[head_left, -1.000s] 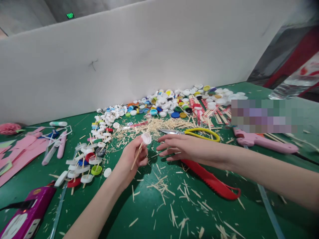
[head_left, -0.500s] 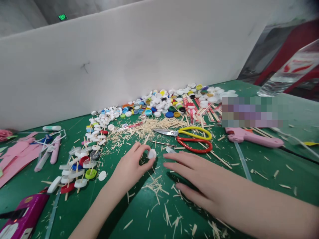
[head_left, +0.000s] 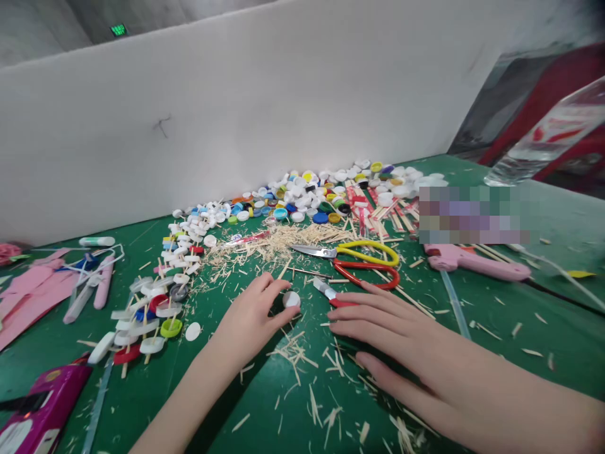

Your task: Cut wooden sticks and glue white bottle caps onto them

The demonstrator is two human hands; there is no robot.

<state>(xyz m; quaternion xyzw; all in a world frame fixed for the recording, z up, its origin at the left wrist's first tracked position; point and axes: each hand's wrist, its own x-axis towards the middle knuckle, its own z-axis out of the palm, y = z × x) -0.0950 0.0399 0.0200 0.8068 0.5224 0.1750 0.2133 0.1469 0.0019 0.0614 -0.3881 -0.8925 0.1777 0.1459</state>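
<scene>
Between the thumb and fingers of my left hand (head_left: 253,312) is a small white bottle cap (head_left: 292,299). A thin wooden stick (head_left: 284,269) shows just above those fingertips; whether it joins the cap I cannot tell. My right hand (head_left: 397,334) is open, palm down, its fingers stretched over a cutter knife (head_left: 325,289) with a clear tip and a red and blue body. Most of that knife is hidden under the fingers. Beyond the right hand lie scissors (head_left: 366,254) with one yellow and one red handle, and a thin metal rod (head_left: 309,272).
Wood shavings (head_left: 278,243) are scattered on the green table (head_left: 265,410). Caps skewered on sticks (head_left: 151,315) stand at left, loose caps (head_left: 302,198) along the white partition (head_left: 283,94). A pink glue gun (head_left: 477,261) and bottle (head_left: 534,148) are right; a purple device (head_left: 51,403) front left.
My right hand has shifted right and toward me, uncovering more of the cutter knife. The white cap in my left hand sits slightly lower, turned more face-on.
</scene>
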